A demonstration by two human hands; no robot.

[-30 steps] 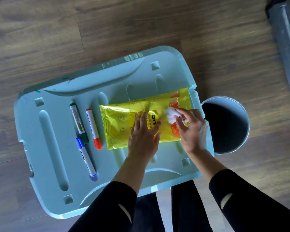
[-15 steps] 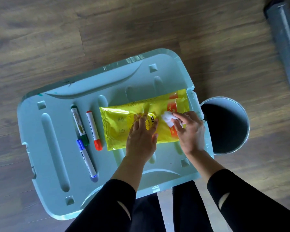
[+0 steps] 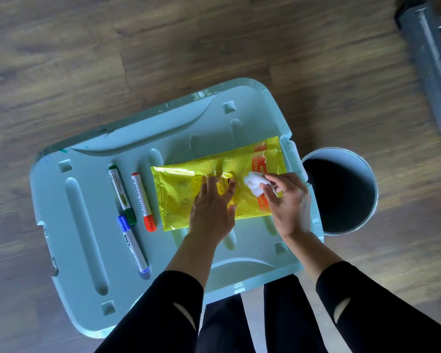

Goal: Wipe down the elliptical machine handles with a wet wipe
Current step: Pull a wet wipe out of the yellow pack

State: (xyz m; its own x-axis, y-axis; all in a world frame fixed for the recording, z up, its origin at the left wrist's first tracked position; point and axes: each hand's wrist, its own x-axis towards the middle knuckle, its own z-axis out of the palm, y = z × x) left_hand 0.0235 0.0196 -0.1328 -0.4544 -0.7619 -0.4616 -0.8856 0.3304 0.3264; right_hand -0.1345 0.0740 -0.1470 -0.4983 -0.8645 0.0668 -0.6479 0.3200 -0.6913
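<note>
Currently, L grip [image 3: 211, 207] fingers spread, pressing on yellow wipe pack [image 3: 178, 200], R grip [image 3: 288, 200] pinching white wipe [image 3: 252, 186] over pack, 3 markers [image 3: 141, 200] left of L grip, bin [image 3: 354, 159] right of R grip.

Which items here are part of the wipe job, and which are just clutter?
In use: wet wipe, pinched by the right hand; yellow wipe pack, pressed down by the left hand.

Lying about: green marker, red marker and blue marker on the pale blue lid; round bin beside it.
</note>
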